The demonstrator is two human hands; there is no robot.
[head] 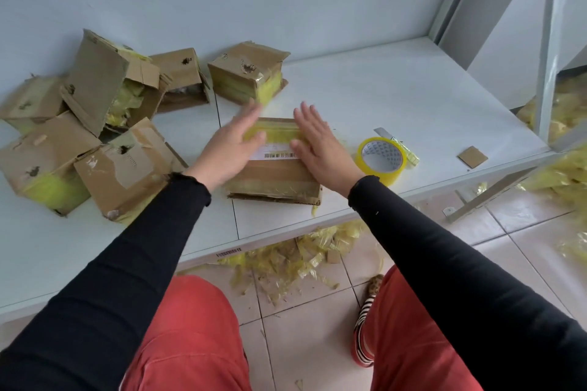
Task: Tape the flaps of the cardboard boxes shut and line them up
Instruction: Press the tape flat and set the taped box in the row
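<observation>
Your box [273, 174] sits at the centre of the frame, near the front edge of the white table [397, 89], with a strip of yellow tape [273, 135] across its top above the barcode label [276, 154]. Both hands lie flat on it: the left hand [230, 149] with fingers straight, blurred, over the tape's left end, the right hand [320, 143] with fingers spread at its right end. Press from the middle outward, I'd suggest, and rub the ends down over the edges so the flaps hold.

Just right of the box lies one tape roll [382, 160], with what looks like a cutter [397, 144] behind it and one cardboard scrap [472, 156] farther right. In the upper middle stands one taped box [247, 73]. At the left, a pile [92, 124] of about six battered boxes, several with open flaps, awaits.
</observation>
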